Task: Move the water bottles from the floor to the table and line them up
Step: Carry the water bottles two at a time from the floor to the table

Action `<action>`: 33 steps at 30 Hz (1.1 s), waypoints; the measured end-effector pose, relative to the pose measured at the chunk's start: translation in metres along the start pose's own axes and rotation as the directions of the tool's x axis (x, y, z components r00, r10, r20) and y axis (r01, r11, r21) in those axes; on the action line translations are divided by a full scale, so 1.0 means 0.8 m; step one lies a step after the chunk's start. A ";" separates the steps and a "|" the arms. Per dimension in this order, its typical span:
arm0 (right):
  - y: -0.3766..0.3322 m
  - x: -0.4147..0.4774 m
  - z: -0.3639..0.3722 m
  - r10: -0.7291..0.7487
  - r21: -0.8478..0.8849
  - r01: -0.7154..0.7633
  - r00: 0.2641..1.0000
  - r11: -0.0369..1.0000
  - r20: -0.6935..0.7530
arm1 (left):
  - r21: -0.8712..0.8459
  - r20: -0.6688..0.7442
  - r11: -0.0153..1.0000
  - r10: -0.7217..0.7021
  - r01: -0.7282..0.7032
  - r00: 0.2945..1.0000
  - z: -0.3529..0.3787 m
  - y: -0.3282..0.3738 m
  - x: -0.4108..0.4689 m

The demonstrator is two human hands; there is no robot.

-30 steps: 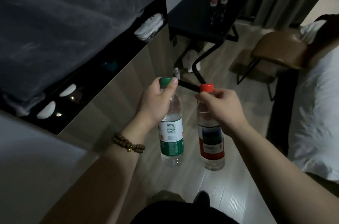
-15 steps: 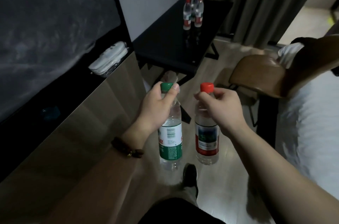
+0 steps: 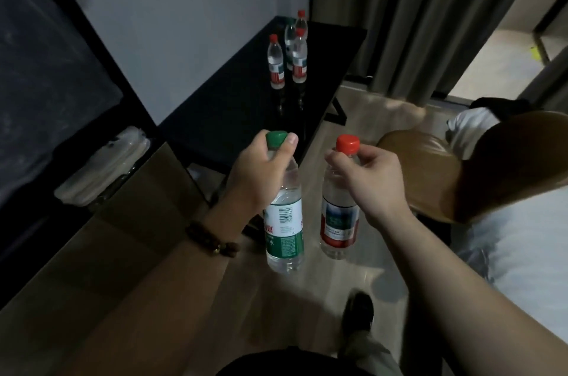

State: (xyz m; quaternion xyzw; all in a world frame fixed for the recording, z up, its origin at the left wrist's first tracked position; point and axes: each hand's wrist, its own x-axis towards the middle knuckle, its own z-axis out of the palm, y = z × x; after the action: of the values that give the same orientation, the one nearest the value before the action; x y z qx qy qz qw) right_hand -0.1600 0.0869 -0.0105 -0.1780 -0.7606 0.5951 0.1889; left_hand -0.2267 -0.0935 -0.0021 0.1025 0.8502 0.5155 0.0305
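green-capped bottle (image 3: 284,215) gripped at neck by left hand (image 3: 261,172) | red-capped bottle (image 3: 339,215) pinched by right hand (image 3: 368,178) | four bottles (image 3: 289,55) stood on black table (image 3: 233,117)

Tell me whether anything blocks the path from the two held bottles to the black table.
Nothing visible. The green-capped bottle in the left hand and red-capped bottle in the right hand hang just before the table, its near end bare; the brown chair sits off to the right.
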 end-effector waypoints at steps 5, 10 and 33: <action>0.022 0.123 -0.012 -0.071 -0.009 0.072 0.994 0.997 0.087 | 0.078 -0.082 0.996 -0.037 0.044 0.996 0.053 0.010 0.097; 0.015 0.243 -0.033 -0.115 0.010 0.116 0.959 0.993 0.261 | 0.091 -0.209 0.984 -0.132 0.153 0.969 0.100 0.038 0.182; 0.056 0.604 0.103 -0.120 -0.058 0.171 0.858 0.984 0.500 | 0.102 -0.332 0.965 -0.195 0.241 0.923 0.120 -0.013 0.496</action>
State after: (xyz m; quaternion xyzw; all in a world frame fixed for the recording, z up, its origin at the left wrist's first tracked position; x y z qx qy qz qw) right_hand -0.6169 0.2672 -0.0358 0.0289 -0.8237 0.5658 0.0233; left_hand -0.6008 0.0672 -0.0350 -0.0756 0.8842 0.4574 -0.0573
